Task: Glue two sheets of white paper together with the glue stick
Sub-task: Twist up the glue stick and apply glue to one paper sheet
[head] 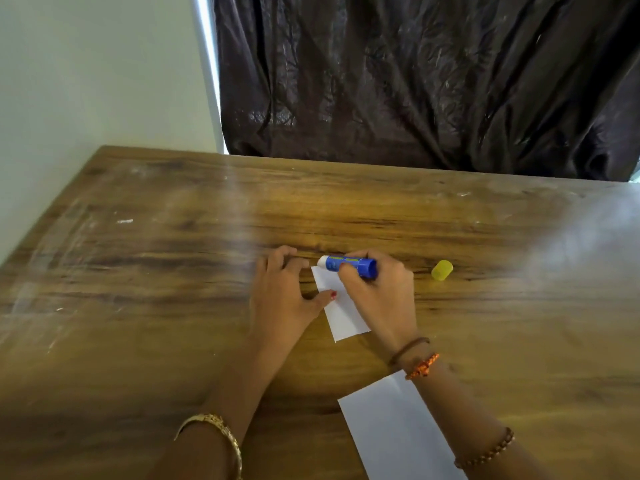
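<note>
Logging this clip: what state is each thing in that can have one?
Glue stick: uncapped, tip on the small sheet.
Yellow cap: off, on the table.
Small sheet: flat, pinned by left hand.
Large sheet: flat, partly under the right forearm.
Right hand: gripping the glue stick.

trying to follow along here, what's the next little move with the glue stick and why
Probably draw the glue stick down the small paper strip toward the near end. The right hand has its white tip at the strip's far edge, the left hand pins the strip, the yellow cap is off, and the second sheet lies apart.
</note>
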